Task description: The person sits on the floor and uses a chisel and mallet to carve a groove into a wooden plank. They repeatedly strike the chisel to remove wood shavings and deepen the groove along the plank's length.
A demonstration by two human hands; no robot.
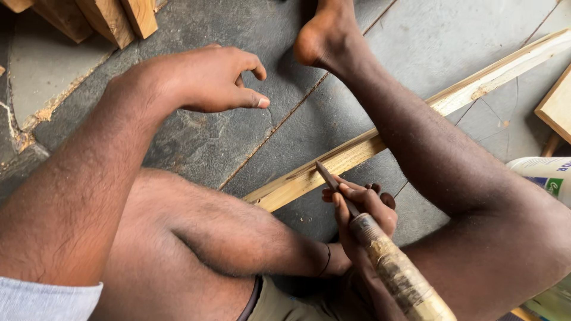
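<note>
The person sits on a floor (196, 148) of dark, rough stone slabs, bare legs folded. The right hand (360, 214) has its fingers (348, 193) wrapped round a chisel (380, 252), which has a thin dark metal blade and a worn, pale wooden handle running toward the near right. The blade tip touches a long, narrow strip of pale wood (416, 119) lying slantwise on the floor, from near centre to far right, under the right shin. The left hand (205, 77) hovers over the slabs to the far left, fingers loosely curled and holding nothing. Squared timber blocks (110, 18) stand at the far left; a flat wooden board (556, 107) and a white plastic container (547, 175) sit at the right edge.
</note>
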